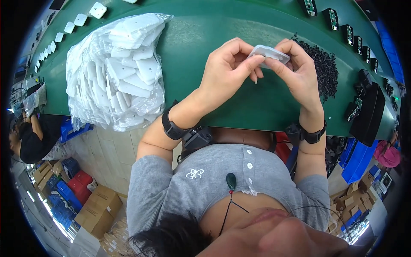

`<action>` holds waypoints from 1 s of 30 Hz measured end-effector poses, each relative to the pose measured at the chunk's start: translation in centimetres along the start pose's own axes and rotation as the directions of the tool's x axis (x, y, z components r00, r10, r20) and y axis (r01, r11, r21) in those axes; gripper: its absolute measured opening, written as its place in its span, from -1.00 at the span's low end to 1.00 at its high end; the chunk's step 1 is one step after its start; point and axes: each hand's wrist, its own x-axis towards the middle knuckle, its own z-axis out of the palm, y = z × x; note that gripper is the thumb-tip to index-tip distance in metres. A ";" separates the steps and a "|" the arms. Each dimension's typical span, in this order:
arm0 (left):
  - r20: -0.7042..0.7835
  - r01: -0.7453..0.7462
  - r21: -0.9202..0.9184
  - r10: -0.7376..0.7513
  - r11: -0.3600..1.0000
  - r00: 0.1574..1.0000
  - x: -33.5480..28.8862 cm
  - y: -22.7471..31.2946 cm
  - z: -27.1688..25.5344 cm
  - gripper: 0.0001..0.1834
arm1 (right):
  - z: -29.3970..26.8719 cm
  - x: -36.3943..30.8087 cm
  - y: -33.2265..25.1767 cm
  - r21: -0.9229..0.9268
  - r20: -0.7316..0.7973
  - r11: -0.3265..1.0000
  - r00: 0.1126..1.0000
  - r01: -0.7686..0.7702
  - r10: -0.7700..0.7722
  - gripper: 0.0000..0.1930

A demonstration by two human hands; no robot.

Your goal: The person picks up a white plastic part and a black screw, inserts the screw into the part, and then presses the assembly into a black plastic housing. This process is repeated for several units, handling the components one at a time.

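Above the green table, both my hands hold one white plastic plate (274, 52) with rounded corners, tilted in the air. My left hand (229, 66) pinches its left side between thumb and fingers. On the opposite side, my right hand (299, 70) grips it, the thumb pressed to the near face. Whether something small sits under my thumbs is hidden. Just beyond my right hand lies a heap of small black parts (325, 70). To the left of my left hand rests a clear plastic bag (158, 85) filled with similar white plates (122, 70).
Along the far left edge of the green table (192, 34) runs a row of white plates (80, 19). Black housings with green circuit boards (332, 19) line the right side, near a black panel (369, 115). Cardboard boxes (100, 207) and a person (32, 137) are at the left.
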 end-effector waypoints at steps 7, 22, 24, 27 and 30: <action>-0.143 -0.055 -0.102 0.040 0.993 0.989 0.6 -0.6 -0.3 -0.88 | 0.4 0.5 1.4 0.155 -0.005 0.986 0.998 -0.059 0.060 -0.71; -0.073 -0.022 0.937 0.259 0.349 0.963 0.4 -0.9 -4.6 -0.74 | -8.1 16.6 3.2 -0.956 -0.160 0.278 0.957 -0.089 -0.241 -0.52; -0.001 -0.091 0.942 0.274 0.324 0.962 0.7 -0.5 -2.8 -0.64 | -9.2 13.1 1.5 -0.805 -0.187 0.593 0.938 0.023 -0.291 -0.53; 0.099 -0.140 0.978 0.247 0.154 0.964 -1.0 0.5 -2.1 -0.44 | -4.5 5.6 0.3 -0.298 -0.007 0.941 0.986 0.157 -0.167 -0.61; 0.109 -0.116 0.993 0.152 0.038 0.982 -2.3 0.5 -2.2 -0.36 | -1.6 -1.0 -0.2 -0.467 0.119 0.829 0.951 0.307 -0.285 -0.57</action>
